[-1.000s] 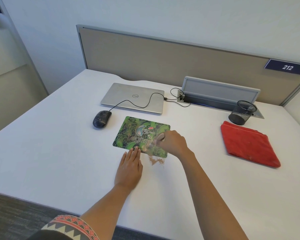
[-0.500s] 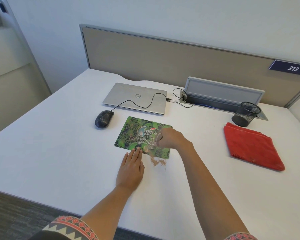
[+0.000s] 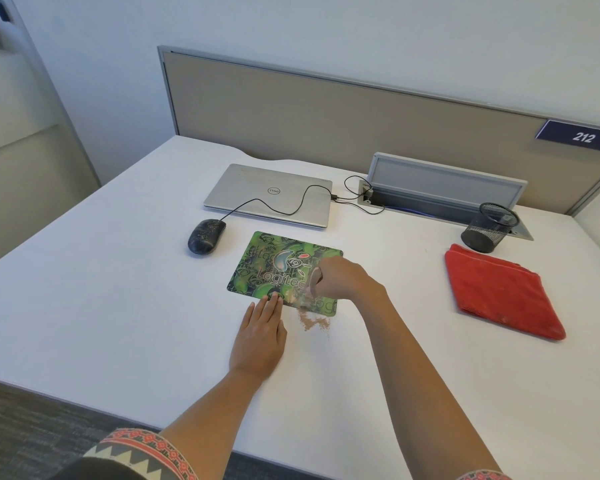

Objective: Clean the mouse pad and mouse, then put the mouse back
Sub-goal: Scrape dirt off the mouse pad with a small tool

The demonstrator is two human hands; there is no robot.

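The green printed mouse pad point(image 3: 271, 268) lies mid-desk. My left hand point(image 3: 260, 334) rests flat on the desk, its fingertips pressing the pad's near edge. My right hand point(image 3: 340, 278) hovers over the pad's right part with its fingers curled; the fingertips are blurred over a pale dusty smear near the pad's front edge. A small heap of brownish dust point(image 3: 312, 322) sits on the desk just in front of that edge. The black wired mouse point(image 3: 205, 236), speckled with dust, sits off the pad to its left.
A closed silver laptop point(image 3: 257, 188) lies behind the pad, with the mouse cable draped across it. A folded red cloth point(image 3: 499, 289) lies at the right. A black mesh pen cup point(image 3: 489, 226) and an open cable box point(image 3: 444, 178) stand by the partition.
My right hand has made small sweeping strokes over the pad's near right part, staying in about the same spot. My left hand and the mouse have not moved.
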